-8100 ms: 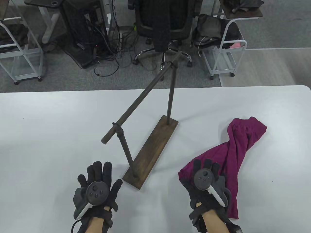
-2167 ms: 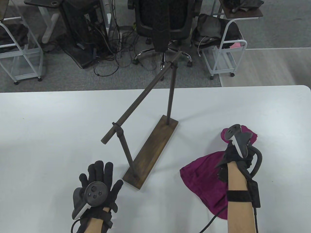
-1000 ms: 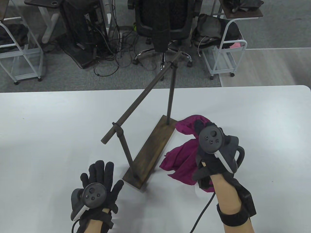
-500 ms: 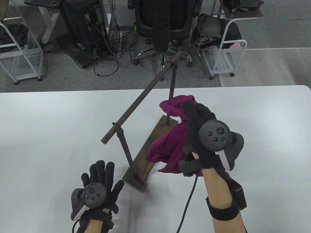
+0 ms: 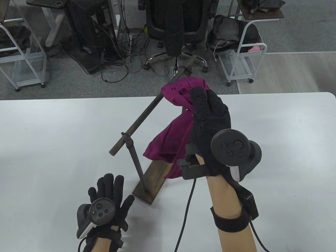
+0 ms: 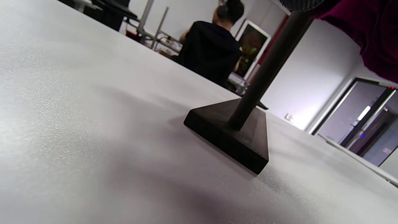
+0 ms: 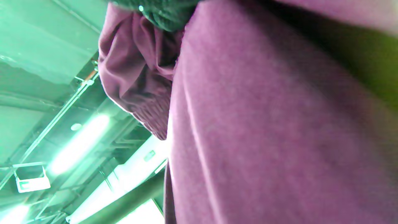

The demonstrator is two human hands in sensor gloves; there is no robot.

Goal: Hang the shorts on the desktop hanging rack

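The magenta shorts [image 5: 170, 131] hang bunched from my right hand [image 5: 207, 115], which grips their upper part and holds them up over the far half of the rack's bar [image 5: 141, 115]. The dark wooden rack stands on its base [image 5: 149, 183] mid-table. In the right wrist view the shorts [image 7: 264, 130] fill the frame, with the bar [image 7: 124, 199] below them. My left hand [image 5: 107, 191] rests flat on the table, fingers spread, just left of the base's near end. The left wrist view shows the base [image 6: 236, 137], a post [image 6: 267, 71] and a corner of the shorts [image 6: 367, 34].
The white table [image 5: 52, 144] spreads wide to the left and right of the rack. Beyond its far edge stand an office chair [image 5: 178, 23], white wire carts [image 5: 244, 57] and tangled cables [image 5: 115, 57] on the floor.
My right hand has lifted the shorts off the table and carried them up and leftward to the rack's bar. My left hand has stayed flat in place.
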